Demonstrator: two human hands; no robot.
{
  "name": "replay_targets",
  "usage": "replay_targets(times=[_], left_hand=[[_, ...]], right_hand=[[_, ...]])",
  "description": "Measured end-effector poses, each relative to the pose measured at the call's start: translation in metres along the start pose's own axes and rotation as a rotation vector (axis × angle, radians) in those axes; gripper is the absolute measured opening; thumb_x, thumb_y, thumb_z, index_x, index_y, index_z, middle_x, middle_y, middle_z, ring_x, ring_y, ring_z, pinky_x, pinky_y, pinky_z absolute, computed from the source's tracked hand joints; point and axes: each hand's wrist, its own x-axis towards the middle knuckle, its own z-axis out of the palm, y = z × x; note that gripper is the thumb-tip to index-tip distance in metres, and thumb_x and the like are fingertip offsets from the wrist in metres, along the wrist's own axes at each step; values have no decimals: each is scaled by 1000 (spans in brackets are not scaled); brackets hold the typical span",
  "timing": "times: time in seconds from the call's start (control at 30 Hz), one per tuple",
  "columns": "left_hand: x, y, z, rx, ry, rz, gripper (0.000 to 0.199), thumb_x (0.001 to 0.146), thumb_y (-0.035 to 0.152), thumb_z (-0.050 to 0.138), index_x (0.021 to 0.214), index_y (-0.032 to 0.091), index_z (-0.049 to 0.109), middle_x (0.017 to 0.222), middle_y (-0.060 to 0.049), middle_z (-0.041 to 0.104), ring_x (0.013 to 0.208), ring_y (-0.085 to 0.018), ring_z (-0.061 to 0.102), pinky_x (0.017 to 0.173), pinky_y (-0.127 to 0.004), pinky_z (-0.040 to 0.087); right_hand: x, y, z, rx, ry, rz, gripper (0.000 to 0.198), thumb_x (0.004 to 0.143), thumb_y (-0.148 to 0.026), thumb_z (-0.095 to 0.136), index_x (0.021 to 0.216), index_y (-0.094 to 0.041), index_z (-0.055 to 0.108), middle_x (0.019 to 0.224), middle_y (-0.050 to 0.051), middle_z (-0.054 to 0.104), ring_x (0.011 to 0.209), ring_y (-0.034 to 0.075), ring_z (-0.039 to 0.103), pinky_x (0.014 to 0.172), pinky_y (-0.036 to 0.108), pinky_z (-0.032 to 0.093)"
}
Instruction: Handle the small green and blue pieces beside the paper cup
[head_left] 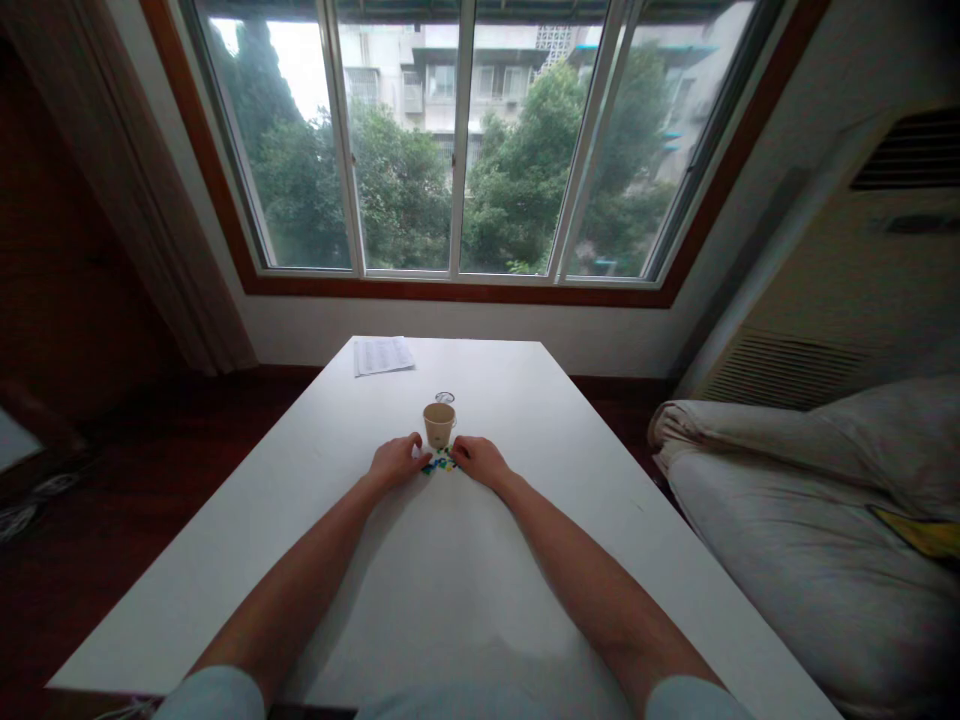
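A heap of small coloured pieces (441, 464), blue, green, yellow and dark, lies on the white table; they are too small to name surely. Just behind it a beige cup (439, 425) stands upright, with a thin handle or ring at its right side. My left hand (396, 462) rests at the left edge of the pieces, thumb and forefinger apart around a small gap. Opposite it, my right hand (481, 461) has its fingers curled together at the right edge, close to the cup. Whatever those fingertips may hold is too small to make out.
A small clear ring-like item (445, 397) lies behind the cup. Printed sheets (383, 355) are at the far left corner of the white table (600, 560). A padded sofa or bed (780, 540) stands to the right. Beyond the table is a window (457, 150).
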Motion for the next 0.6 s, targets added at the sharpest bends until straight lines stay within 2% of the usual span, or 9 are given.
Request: replay_targets(times=[0.17,0.4,0.6], left_hand=[[0,-1,-2,20,-47,19,39,86,58,54,109,28,61,96,-5,72,86,-22,65,72,-29,41],[0,-1,-5,3,-90,60,40,85,57,57,112,28,60,96,-4,71,86,-21,65,70,-28,40],[0,-2,-5,-2,-98,103,40,83,56,58,112,29,60,95,-3,71,83,-21,64,66,-28,39]], right_hand=[[0,2,2,81,53,30,17,92,-35,57,84,-21,63,69,-3,61,62,11,48,60,21,28],[-1,3,3,164,150,52,18,93,-37,54,89,-22,63,68,-4,63,60,11,49,60,21,32],[0,4,3,176,156,31,13,91,-30,54,92,-22,64,73,-3,64,64,12,52,63,22,36]])
